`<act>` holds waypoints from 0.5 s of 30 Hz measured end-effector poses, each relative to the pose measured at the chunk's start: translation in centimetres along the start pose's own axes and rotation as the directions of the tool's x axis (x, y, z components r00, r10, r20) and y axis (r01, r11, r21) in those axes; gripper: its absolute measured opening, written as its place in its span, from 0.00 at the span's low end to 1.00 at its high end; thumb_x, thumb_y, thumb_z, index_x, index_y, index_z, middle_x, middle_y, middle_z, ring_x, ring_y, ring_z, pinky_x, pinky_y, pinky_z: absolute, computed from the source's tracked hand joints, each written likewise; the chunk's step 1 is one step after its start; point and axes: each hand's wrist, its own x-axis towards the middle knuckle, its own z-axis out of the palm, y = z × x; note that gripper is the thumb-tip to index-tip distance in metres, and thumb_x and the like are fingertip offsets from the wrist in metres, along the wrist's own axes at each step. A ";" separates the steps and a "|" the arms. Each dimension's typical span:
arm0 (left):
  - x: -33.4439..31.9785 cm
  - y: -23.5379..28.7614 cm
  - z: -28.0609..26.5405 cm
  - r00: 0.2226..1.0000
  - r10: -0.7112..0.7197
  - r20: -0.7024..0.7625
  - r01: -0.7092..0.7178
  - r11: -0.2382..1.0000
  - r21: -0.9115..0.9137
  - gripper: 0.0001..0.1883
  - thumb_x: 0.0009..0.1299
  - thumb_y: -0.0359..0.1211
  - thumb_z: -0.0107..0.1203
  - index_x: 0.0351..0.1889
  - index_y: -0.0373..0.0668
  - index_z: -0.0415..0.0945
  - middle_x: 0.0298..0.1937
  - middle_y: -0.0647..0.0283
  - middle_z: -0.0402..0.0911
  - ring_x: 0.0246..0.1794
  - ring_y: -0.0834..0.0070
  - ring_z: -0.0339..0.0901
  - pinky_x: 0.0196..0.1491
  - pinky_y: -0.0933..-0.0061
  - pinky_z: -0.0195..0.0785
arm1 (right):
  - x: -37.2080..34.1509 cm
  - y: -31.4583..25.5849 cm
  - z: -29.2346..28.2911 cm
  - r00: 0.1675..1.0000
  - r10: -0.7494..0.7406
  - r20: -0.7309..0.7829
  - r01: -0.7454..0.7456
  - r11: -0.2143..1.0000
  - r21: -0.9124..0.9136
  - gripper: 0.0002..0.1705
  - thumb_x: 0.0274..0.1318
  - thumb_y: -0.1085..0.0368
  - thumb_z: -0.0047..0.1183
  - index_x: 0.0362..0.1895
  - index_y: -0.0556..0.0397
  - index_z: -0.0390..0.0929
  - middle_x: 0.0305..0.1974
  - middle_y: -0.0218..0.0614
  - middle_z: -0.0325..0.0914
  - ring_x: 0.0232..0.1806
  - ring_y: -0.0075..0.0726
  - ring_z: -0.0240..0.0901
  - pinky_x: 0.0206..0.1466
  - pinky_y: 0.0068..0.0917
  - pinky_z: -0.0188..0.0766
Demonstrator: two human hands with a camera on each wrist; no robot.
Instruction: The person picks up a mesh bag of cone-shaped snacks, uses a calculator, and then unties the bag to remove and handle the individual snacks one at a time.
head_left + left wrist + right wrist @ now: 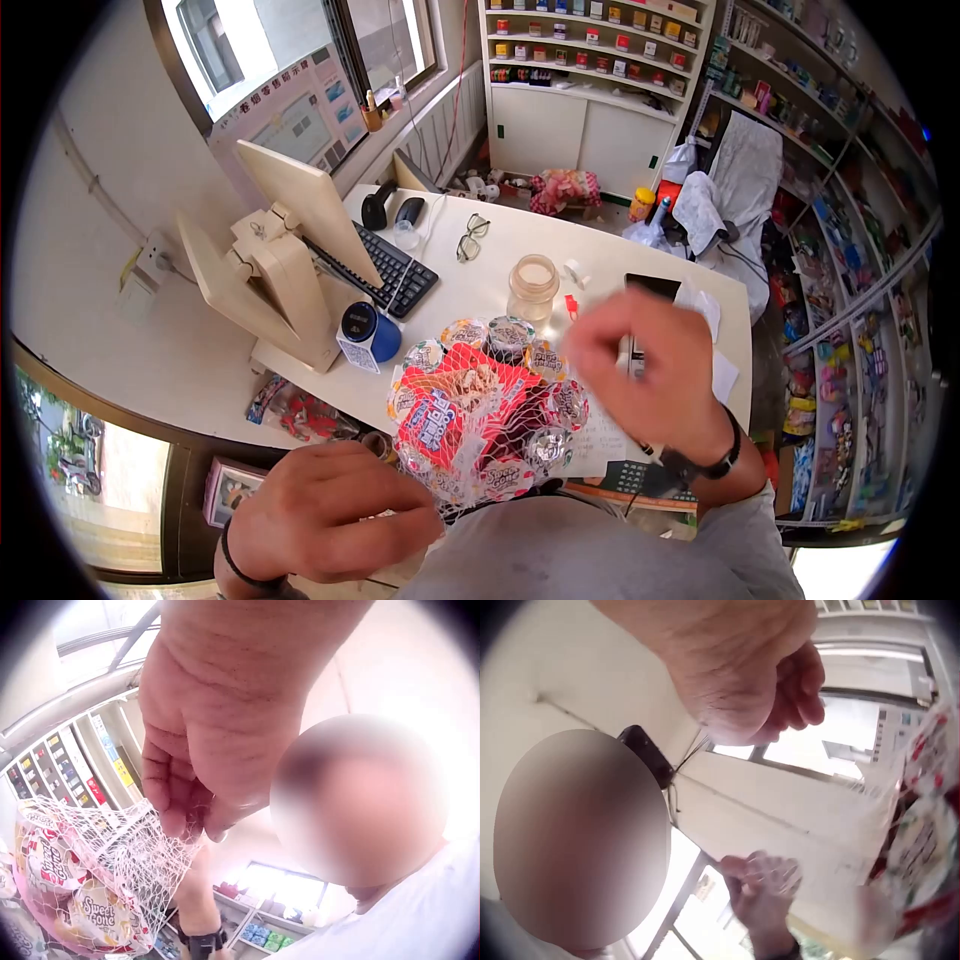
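A white net bag bulges with round lidded cups of sweets, "Sweet Zone" on some lids, and a red printed packet in the middle. My left hand, at the bag's near left, pinches the gathered netting between thumb and fingers in the left wrist view. At the bag's right my right hand is raised and blurred, thumb and fingers curled into a ring. The right wrist view shows its fingers curled with nothing visible in them; the bag hangs at the right edge there.
Behind the bag, an open-topped clear jar stands on the white desk. Left are a blue canister, a keyboard and monitors. Glasses lie farther back; a draped chair and stocked shelves are at right.
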 end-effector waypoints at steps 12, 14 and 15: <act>3.3 0.5 0.8 0.986 0.091 -0.137 -0.044 0.949 0.313 0.20 0.53 0.33 0.67 0.44 0.47 0.72 0.37 0.61 0.86 0.32 0.63 0.85 0.32 0.64 0.80 | 0.7 -1.1 2.5 0.812 -0.154 0.563 -0.219 0.814 0.538 0.13 0.75 0.61 0.47 0.38 0.54 0.76 0.26 0.44 0.75 0.28 0.53 0.76 0.31 0.45 0.70; 3.1 0.5 0.7 0.988 0.100 -0.117 -0.053 0.935 0.350 0.21 0.53 0.33 0.67 0.44 0.47 0.72 0.35 0.62 0.85 0.31 0.64 0.84 0.32 0.64 0.79 | 0.9 -1.1 2.9 0.814 -0.074 0.576 -0.202 0.894 0.401 0.13 0.73 0.61 0.48 0.35 0.54 0.77 0.24 0.45 0.74 0.27 0.54 0.76 0.31 0.45 0.70; 3.0 0.6 0.5 0.991 0.097 -0.098 -0.055 0.929 0.365 0.21 0.53 0.33 0.67 0.44 0.47 0.73 0.34 0.63 0.85 0.30 0.65 0.83 0.32 0.65 0.78 | 1.1 -1.1 3.0 0.816 -0.034 0.577 -0.193 0.925 0.328 0.13 0.72 0.61 0.48 0.34 0.54 0.77 0.23 0.45 0.73 0.26 0.54 0.75 0.31 0.46 0.69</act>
